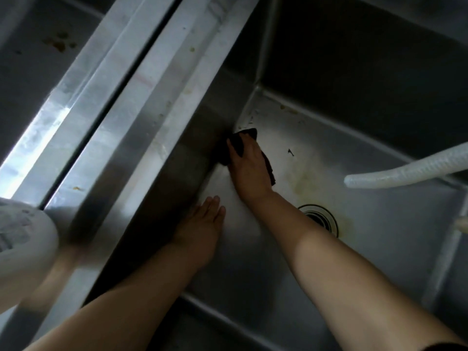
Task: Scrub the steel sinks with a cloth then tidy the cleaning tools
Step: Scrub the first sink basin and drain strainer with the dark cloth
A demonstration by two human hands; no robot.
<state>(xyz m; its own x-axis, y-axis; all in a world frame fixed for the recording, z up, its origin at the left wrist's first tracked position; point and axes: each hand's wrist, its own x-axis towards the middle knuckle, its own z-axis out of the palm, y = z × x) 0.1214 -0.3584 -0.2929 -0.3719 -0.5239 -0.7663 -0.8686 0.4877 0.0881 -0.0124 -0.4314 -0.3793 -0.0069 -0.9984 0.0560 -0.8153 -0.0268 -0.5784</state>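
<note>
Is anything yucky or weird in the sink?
Yes. A yellowish stain spreads across the sink floor above the drain, and brown spots mark the left sink. The right hand presses a cloth elsewhere.

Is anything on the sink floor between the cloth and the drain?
Nothing solid. Between the cloth under the right hand and the drain lies bare steel with a yellowish stain. The white hose hangs off to the right.

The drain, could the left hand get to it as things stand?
Probably not directly. The left hand lies flat on the sink floor, and the right forearm crosses between it and the drain.
</note>
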